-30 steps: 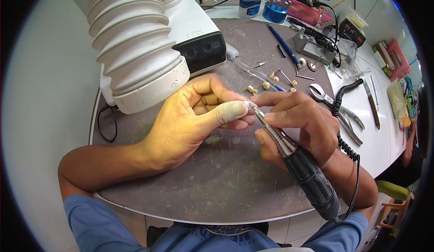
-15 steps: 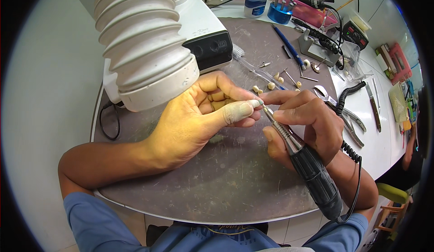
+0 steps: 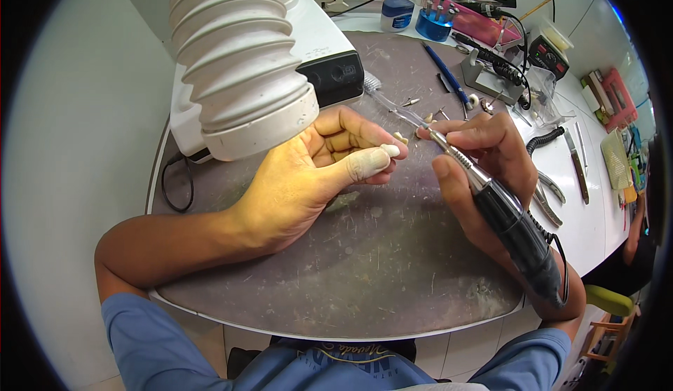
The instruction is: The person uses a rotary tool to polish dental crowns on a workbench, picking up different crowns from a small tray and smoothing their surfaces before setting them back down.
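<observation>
My left hand (image 3: pixel 301 184) is closed in a pinch, thumb against fingertips, on a small white dental crown (image 3: pixel 390 150). Pale dust coats the thumb. In my right hand (image 3: pixel 499 154) is a handpiece (image 3: pixel 515 224) with a metal nose and a black ribbed body, held like a pen. Its tip points up and left, a short way right of the crown and not touching it. Beyond my fingertips, several small tooth-shaped pieces (image 3: pixel 400 138) lie on the grey work mat (image 3: pixel 336 272), partly hidden by the handpiece nose.
A white ribbed hose (image 3: pixel 238 47) hangs close above my left hand, beside a white box-shaped machine (image 3: pixel 319 30). To the right lie pliers (image 3: pixel 549 201), a knife (image 3: pixel 579 170) and a coiled cord (image 3: pixel 545 138). Farther back are a blue bur holder (image 3: pixel 434 25) and a pen (image 3: pixel 446 74).
My right hand has drawn the handpiece away from the crown, up and to the right. The left hand still pinches the crown, now with more of its white surface showing.
</observation>
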Demonstrator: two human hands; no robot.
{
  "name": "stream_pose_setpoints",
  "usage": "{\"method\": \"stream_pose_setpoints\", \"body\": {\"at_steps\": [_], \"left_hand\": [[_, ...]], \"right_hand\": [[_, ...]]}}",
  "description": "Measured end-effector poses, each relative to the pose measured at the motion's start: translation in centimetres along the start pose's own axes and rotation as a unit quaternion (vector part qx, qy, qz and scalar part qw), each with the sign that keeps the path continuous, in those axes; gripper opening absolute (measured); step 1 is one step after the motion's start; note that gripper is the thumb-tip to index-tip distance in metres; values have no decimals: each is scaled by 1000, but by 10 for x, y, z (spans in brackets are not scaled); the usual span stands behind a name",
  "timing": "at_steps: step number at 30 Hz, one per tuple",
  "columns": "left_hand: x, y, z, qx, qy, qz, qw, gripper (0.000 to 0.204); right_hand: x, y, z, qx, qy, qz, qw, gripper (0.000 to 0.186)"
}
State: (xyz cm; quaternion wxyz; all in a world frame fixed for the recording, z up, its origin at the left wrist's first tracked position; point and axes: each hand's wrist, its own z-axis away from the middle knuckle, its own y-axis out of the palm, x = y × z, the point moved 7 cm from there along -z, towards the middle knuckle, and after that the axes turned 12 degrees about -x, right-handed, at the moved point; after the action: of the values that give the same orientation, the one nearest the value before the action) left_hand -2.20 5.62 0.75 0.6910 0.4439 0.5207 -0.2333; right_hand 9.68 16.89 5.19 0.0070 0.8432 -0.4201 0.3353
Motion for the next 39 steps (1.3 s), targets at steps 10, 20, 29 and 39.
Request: {"method": "stream_pose_setpoints", "body": {"at_steps": [10, 20, 29, 39], "left_hand": [[3, 0, 2, 8, -11, 13, 1000, 20], [2, 2, 3, 10, -36, 50, 998, 18], [4, 1, 3, 8, -36, 35, 999, 12], [4, 3, 4, 2, -27, 31, 999, 11]], "right_hand": [[12, 4, 1, 53, -55, 14, 997, 25], [18, 11, 1, 67, -103, 6, 992, 25], [19, 11, 1, 76, -101, 2, 992, 26], [20, 9, 1, 67, -90, 1, 994, 25]]}}
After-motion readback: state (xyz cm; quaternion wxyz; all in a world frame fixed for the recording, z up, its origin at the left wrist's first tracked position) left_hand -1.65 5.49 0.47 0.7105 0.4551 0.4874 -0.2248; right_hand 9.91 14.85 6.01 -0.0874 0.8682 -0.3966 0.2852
